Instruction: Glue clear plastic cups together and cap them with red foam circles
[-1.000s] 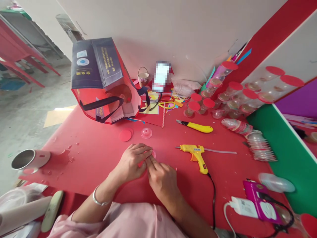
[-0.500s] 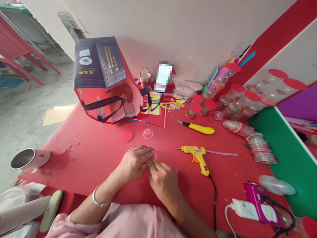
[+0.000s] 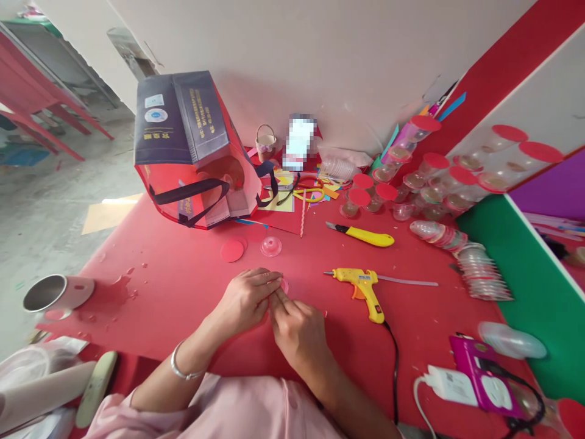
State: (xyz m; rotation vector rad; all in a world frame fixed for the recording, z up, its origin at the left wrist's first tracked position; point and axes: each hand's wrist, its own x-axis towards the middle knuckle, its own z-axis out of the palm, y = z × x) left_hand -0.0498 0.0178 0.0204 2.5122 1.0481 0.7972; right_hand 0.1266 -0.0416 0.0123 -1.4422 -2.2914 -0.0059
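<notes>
Over the near middle of the red table, my left hand (image 3: 250, 300) and my right hand (image 3: 295, 326) meet at the fingertips. Between them a clear plastic lid (image 3: 285, 285) shows only at its far rim; the fingers cover the rest. Both hands are closed, pressing on it. Just beyond lies another clear domed lid (image 3: 271, 246), with red paper discs (image 3: 232, 250) to its left. To the right of my hands rests a yellow hot glue gun (image 3: 359, 286) with a glue stick (image 3: 409, 281) in its back. A yellow utility knife (image 3: 365, 236) lies farther back.
A dark blue and red bag (image 3: 183, 128) stands at the back left. Scissors (image 3: 311, 188) and a phone (image 3: 299, 141) are by the wall. Red-topped clear cups (image 3: 432, 164) and stacked cups (image 3: 484, 271) line the right side. A metal cup (image 3: 59, 294) lies at the left edge.
The hands keep the same hold at almost the same place. The whole view has shifted very slightly; nothing else has visibly moved.
</notes>
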